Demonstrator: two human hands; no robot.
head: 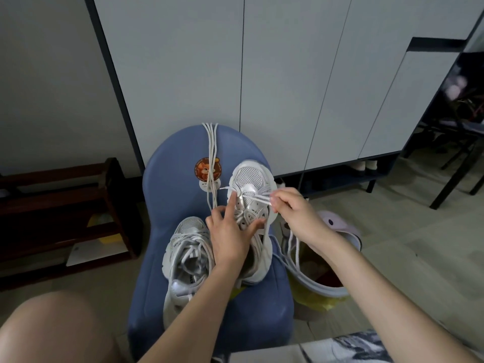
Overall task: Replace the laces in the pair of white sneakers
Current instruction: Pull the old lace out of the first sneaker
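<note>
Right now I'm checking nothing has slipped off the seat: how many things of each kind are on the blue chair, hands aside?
White sneakers: 2, the laced one and the one being worked on
Bundle of loose white laces: 1
Total: 3

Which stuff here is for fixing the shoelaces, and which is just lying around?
For the job:
right sneaker, held by left hand
lace, pinched by right hand
left sneaker
spare laces

Just lying about:
bin
wooden rack
blue stool, only holding the shoes
</note>
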